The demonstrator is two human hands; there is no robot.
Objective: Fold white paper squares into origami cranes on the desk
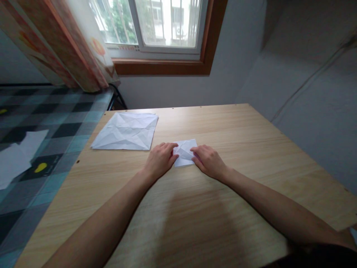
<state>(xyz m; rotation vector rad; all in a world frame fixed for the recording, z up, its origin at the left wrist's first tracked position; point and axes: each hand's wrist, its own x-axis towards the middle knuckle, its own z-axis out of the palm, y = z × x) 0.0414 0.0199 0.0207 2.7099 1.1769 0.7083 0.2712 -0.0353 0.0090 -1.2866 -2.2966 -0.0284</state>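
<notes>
A small folded sheet of white paper (184, 149) lies on the wooden table between my two hands. My left hand (161, 158) grips its left edge, thumb and fingers closed on it. On the opposite side, my right hand (208, 160) pinches the right edge the same way. Crease lines run across the visible middle of the folded paper. Beyond my left hand, a larger creased sheet of white paper (126, 131) rests flat at the table's far left corner, apart from both hands.
The pale wooden table (240, 201) reaches toward a wall with a window (167, 26). On the left stands a bed with a checked cover (67, 130), bearing loose white papers (13, 163). A patterned curtain (75, 44) hangs beside the window, and a cable (304, 83) runs along the right wall.
</notes>
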